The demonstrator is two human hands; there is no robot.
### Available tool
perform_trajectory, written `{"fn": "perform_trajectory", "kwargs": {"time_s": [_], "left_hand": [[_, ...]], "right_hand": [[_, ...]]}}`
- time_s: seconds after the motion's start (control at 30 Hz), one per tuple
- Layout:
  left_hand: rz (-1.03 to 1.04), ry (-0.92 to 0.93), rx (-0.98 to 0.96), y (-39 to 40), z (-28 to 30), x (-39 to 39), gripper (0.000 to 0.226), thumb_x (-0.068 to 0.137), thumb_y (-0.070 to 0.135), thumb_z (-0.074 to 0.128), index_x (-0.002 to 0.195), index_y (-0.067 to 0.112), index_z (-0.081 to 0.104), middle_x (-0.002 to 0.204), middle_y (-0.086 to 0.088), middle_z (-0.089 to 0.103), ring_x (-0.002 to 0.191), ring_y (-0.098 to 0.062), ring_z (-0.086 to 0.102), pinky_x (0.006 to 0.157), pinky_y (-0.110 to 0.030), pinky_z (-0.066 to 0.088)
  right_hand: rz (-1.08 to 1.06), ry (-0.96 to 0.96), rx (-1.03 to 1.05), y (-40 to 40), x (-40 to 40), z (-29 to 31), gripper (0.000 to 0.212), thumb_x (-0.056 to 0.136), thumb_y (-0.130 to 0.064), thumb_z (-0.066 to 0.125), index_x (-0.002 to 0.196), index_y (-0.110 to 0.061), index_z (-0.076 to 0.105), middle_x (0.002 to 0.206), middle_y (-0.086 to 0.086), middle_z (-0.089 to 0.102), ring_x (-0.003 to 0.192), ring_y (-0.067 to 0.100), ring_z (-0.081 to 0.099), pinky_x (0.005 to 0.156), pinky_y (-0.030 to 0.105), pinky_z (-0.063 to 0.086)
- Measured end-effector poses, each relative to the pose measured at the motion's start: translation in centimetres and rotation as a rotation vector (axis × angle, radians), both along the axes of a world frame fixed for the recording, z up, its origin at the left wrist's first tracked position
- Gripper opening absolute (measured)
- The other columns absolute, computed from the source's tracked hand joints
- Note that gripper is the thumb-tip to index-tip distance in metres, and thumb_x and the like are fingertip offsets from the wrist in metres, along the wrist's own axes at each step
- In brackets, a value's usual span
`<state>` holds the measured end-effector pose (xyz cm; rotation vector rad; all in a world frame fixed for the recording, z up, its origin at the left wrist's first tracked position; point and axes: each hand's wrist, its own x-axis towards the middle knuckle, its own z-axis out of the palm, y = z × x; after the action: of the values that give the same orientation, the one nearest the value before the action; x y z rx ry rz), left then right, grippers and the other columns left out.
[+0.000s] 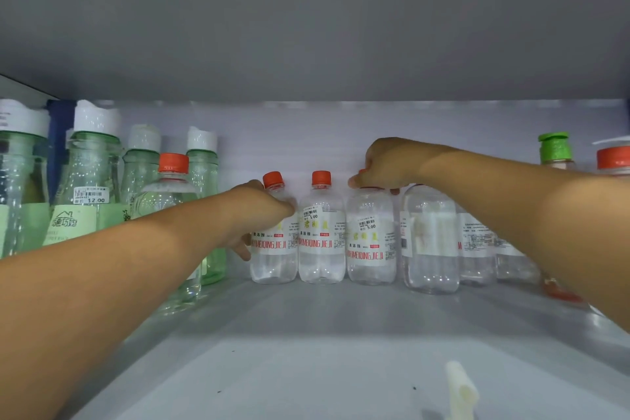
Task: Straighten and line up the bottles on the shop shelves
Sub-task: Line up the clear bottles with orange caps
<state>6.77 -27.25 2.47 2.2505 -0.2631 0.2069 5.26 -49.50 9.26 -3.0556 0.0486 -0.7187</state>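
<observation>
Several small clear bottles with red caps and white labels stand in a row at the back of the grey shelf (306,334). My left hand (262,211) grips the leftmost one (274,262) around its upper body. A second bottle (321,245) stands free beside it. My right hand (385,164) holds the top of the third bottle (371,249), covering its cap. Further clear bottles (430,249) stand to the right, partly hidden behind my right forearm.
Tall green-tinted bottles with white caps (92,181) and a larger red-capped clear bottle (170,201) crowd the left side. A green-capped bottle (554,148) and a red-capped one (613,158) stand at the far right. A white plastic piece (460,389) lies at the shelf front.
</observation>
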Motion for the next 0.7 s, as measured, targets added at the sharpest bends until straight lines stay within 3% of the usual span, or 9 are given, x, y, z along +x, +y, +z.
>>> {"fn": "perform_trajectory", "kwargs": {"time_s": [0.13, 0.23, 0.33, 0.43, 0.5, 0.53, 0.63, 0.7], "left_hand": [[-0.008, -0.01, -0.038, 0.2, 0.0, 0.0, 0.054, 0.096, 0.031, 0.067, 0.14, 0.016, 0.04, 0.111, -0.014, 0.065, 0.096, -0.036, 0.067, 0.08, -0.05, 0.061], [-0.023, -0.019, -0.065, 0.3, 0.0, 0.0, 0.049, 0.096, 0.028, 0.068, 0.136, 0.018, 0.041, 0.1, -0.011, 0.066, 0.087, -0.031, 0.067, 0.085, -0.053, 0.059], [-0.025, -0.015, -0.084, 0.4, 0.0, 0.2, 0.058, 0.096, 0.029, 0.068, 0.143, 0.018, 0.037, 0.105, -0.012, 0.065, 0.092, -0.033, 0.068, 0.084, -0.053, 0.06], [0.009, -0.035, -0.011, 0.4, -0.2, 0.3, 0.061, 0.095, 0.038, 0.066, 0.144, 0.018, 0.037, 0.112, -0.011, 0.065, 0.096, -0.031, 0.067, 0.077, -0.045, 0.06], [0.06, -0.095, 0.087, 0.0, -0.4, 0.2, 0.07, 0.093, 0.049, 0.064, 0.146, 0.016, 0.033, 0.124, -0.01, 0.06, 0.104, -0.029, 0.062, 0.081, -0.041, 0.057], [0.091, -0.152, 0.146, -0.2, -0.4, 0.2, 0.077, 0.092, 0.053, 0.063, 0.15, 0.016, 0.028, 0.134, -0.01, 0.054, 0.111, -0.029, 0.059, 0.085, -0.04, 0.055], [0.163, -0.372, 0.272, -1.1, 0.0, -0.1, 0.096, 0.092, 0.057, 0.061, 0.161, 0.023, 0.004, 0.159, -0.013, 0.023, 0.14, -0.034, 0.04, 0.106, -0.043, 0.045], [0.142, -0.511, 0.23, -1.5, 0.6, -0.9, 0.089, 0.094, 0.051, 0.062, 0.161, 0.023, 0.01, 0.16, -0.011, 0.022, 0.145, -0.032, 0.031, 0.11, -0.044, 0.041]], "right_hand": [[0.001, -0.057, -0.016, 0.0, 0.8, -0.6, 0.048, 0.095, -0.049, 0.06, 0.077, -0.006, 0.073, 0.068, 0.006, 0.07, 0.07, 0.026, 0.068, 0.068, 0.03, 0.054], [-0.024, -0.131, -0.039, -0.1, 1.3, -0.9, 0.047, 0.095, -0.048, 0.06, 0.068, -0.011, 0.063, 0.061, 0.003, 0.059, 0.06, 0.022, 0.06, 0.057, 0.025, 0.042], [-0.033, -0.148, -0.035, -0.4, 1.3, -1.4, 0.047, 0.095, -0.051, 0.058, 0.072, -0.011, 0.066, 0.062, 0.002, 0.063, 0.062, 0.019, 0.062, 0.058, 0.026, 0.042], [-0.049, -0.117, -0.137, 0.0, 0.1, -1.2, 0.052, 0.095, -0.061, 0.052, 0.094, -0.013, 0.071, 0.085, 0.002, 0.073, 0.08, 0.02, 0.067, 0.067, 0.029, 0.047], [-0.073, -0.124, -0.142, -0.3, -1.6, -0.2, 0.064, 0.093, -0.072, 0.046, 0.116, -0.016, 0.065, 0.113, 0.0, 0.068, 0.103, 0.023, 0.064, 0.084, 0.035, 0.051], [-0.083, -0.125, -0.099, -0.9, -2.7, 0.6, 0.068, 0.093, -0.073, 0.044, 0.121, -0.014, 0.062, 0.116, 0.001, 0.066, 0.105, 0.025, 0.064, 0.09, 0.038, 0.052], [-0.171, 0.004, -0.028, -3.3, -5.2, 1.6, 0.062, 0.094, -0.068, 0.049, 0.1, -0.007, 0.061, 0.093, 0.004, 0.066, 0.078, 0.024, 0.071, 0.081, 0.038, 0.059], [-0.215, 0.093, 0.022, -4.2, -5.9, 0.6, 0.057, 0.095, -0.063, 0.054, 0.086, -0.007, 0.06, 0.081, 0.005, 0.069, 0.067, 0.023, 0.071, 0.074, 0.035, 0.059]]}}
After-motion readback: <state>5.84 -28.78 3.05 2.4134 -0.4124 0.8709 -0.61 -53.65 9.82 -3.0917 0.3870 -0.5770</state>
